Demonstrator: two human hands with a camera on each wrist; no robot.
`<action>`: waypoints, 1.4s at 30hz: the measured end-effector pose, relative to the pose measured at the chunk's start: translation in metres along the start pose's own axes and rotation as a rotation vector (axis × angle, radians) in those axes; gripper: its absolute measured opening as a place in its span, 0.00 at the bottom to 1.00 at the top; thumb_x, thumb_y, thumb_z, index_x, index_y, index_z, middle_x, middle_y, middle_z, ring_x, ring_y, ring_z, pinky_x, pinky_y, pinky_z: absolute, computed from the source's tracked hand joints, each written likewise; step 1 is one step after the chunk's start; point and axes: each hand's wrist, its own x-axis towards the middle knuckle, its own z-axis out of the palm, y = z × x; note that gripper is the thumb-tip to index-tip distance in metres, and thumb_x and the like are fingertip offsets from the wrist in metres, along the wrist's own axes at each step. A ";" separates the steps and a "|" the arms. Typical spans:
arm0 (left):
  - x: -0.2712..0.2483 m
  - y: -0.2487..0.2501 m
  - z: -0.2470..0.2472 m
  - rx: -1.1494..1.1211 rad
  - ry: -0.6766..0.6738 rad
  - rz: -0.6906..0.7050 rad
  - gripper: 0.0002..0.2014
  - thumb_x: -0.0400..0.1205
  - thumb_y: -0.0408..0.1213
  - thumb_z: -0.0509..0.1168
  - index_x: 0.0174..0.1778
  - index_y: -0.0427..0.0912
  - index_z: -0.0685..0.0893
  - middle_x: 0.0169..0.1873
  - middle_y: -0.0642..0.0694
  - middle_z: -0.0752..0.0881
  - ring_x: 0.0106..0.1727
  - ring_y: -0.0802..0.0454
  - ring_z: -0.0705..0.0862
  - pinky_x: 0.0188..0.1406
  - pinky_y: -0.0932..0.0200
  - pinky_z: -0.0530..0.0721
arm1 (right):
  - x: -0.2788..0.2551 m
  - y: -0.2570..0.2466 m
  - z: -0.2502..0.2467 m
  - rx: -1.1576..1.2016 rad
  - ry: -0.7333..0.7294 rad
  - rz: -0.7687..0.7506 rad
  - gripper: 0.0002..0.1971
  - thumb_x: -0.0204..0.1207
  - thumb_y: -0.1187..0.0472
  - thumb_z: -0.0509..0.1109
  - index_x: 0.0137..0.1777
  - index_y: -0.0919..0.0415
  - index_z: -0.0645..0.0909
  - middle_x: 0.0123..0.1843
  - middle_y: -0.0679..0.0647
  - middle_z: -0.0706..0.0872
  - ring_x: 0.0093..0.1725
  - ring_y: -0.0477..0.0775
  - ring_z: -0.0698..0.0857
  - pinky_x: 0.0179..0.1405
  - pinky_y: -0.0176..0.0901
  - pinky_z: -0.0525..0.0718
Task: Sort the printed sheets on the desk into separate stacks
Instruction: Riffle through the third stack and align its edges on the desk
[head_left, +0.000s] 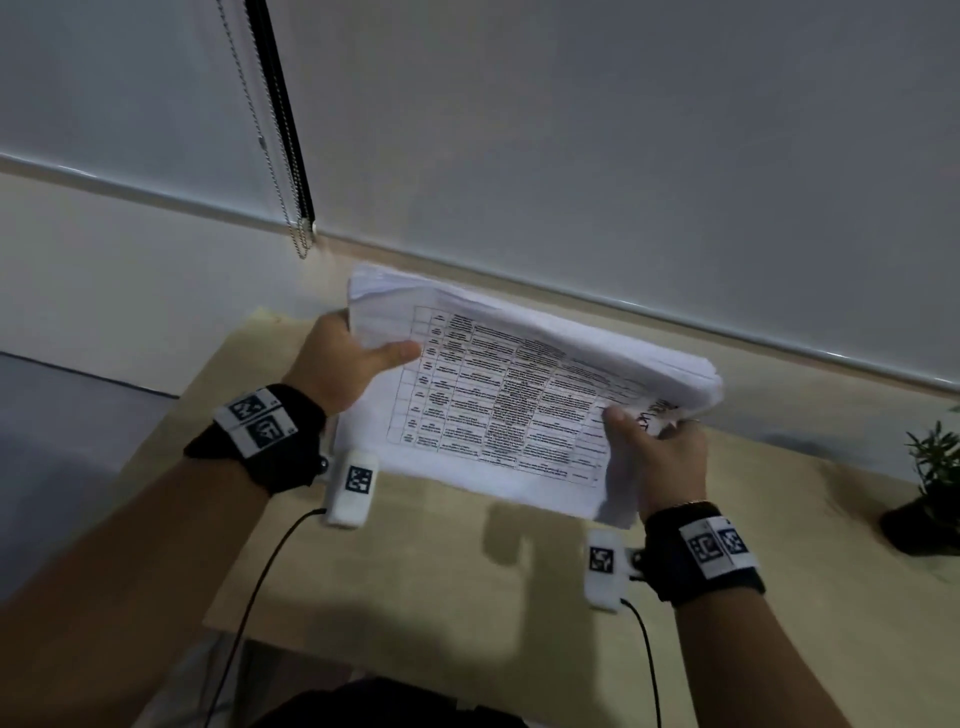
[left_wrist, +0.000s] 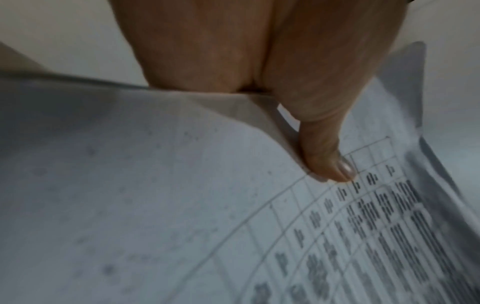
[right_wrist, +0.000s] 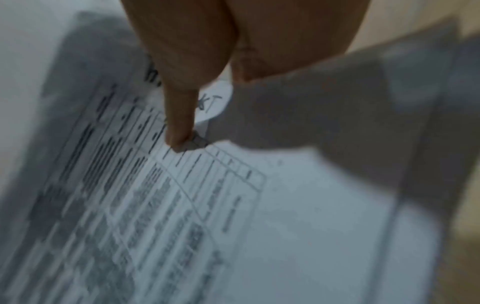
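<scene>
A thick bundle of printed sheets (head_left: 498, 405) is held up over the desk (head_left: 467, 561), its top page showing a ruled table of text. My left hand (head_left: 353, 358) grips the bundle's left edge, thumb lying on the top page (left_wrist: 324, 160) and fingers hidden beneath. My right hand (head_left: 660, 452) grips the right edge, thumb pressed on the page (right_wrist: 179, 127) beside some handwritten marks; its fingers are hidden under the paper. The far part of the bundle folds back over itself. The sheets (right_wrist: 259, 226) fill both wrist views, blurred.
The light wooden desk runs along a white wall with a roller blind (head_left: 623, 156) and its bead chain (head_left: 301, 228). A small potted plant (head_left: 930, 488) stands at the desk's right edge. Cables trail from both wrist cameras toward me.
</scene>
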 end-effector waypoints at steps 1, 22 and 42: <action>-0.002 -0.004 0.006 -0.006 0.024 -0.018 0.13 0.69 0.43 0.80 0.48 0.49 0.91 0.42 0.60 0.93 0.48 0.61 0.92 0.56 0.58 0.88 | 0.001 0.002 -0.001 0.006 -0.015 0.017 0.20 0.61 0.58 0.86 0.48 0.69 0.86 0.45 0.62 0.92 0.38 0.49 0.90 0.39 0.51 0.86; -0.060 -0.070 0.043 0.009 0.108 -0.031 0.08 0.76 0.32 0.77 0.45 0.49 0.86 0.41 0.58 0.91 0.40 0.67 0.87 0.39 0.69 0.82 | -0.049 0.064 0.002 -0.260 0.004 -0.031 0.07 0.72 0.64 0.79 0.49 0.64 0.89 0.41 0.53 0.89 0.44 0.56 0.89 0.37 0.33 0.81; -0.050 -0.123 0.047 0.236 -0.075 -0.455 0.11 0.81 0.40 0.71 0.57 0.46 0.81 0.56 0.45 0.89 0.52 0.45 0.88 0.52 0.51 0.85 | -0.022 0.123 0.002 -0.513 -0.300 0.356 0.26 0.82 0.62 0.68 0.78 0.62 0.66 0.66 0.58 0.83 0.59 0.63 0.85 0.56 0.50 0.82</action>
